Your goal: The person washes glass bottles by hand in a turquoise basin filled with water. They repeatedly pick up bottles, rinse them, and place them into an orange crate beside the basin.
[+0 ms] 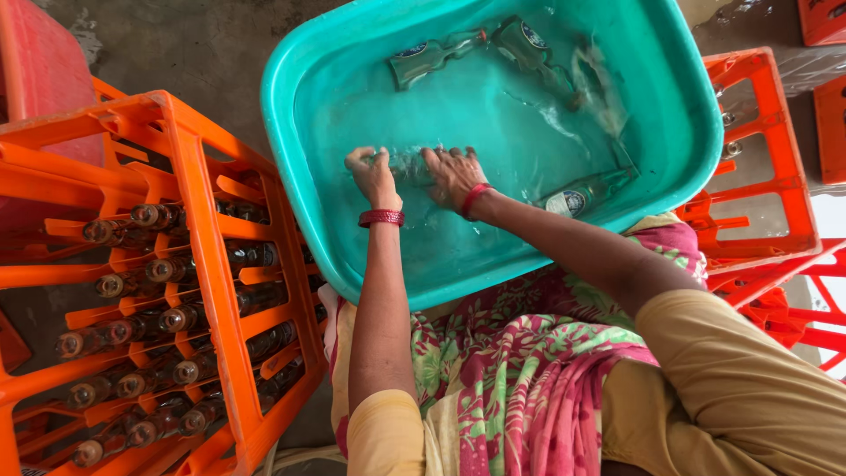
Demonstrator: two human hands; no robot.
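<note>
Item: glass bottle (407, 165) — lay underwater near the teal tub's (291, 132) near wall, long axis running left to right between your hands. Your left hand (374, 176) gripped one end, fingers curled shut on it; your right hand (454, 174) pressed over the other, fingers together. Both equally near. Ripples blurred the bottle's outline — neck end unclear.

1. The tub (687, 132) is showing teal.
2. The crate (203, 256) is glowing orange.
3. The bangles (381, 218) are showing red.
4. The cloth (520, 379) is showing pink and green flowers.
5. The sleeves (740, 388) are showing tan.
</note>
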